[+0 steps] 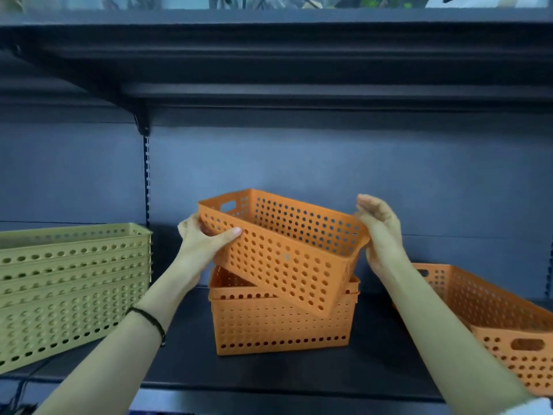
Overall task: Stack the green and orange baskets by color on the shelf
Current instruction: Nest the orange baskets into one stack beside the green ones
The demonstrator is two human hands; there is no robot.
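An orange perforated basket is held tilted over a short stack of orange baskets at the middle of the dark shelf; its lower right corner dips into the stack. My left hand grips the basket's left end, thumb on the front wall. My right hand rests against its right rim with fingers loosely spread. A stack of several green baskets stands at the left. Another orange basket lies at the right, partly behind my right forearm.
A dark upper shelf with a bracket overhangs the work area. The blue-grey back panel is close behind the baskets. A dark cable hangs at the lower left below the shelf edge.
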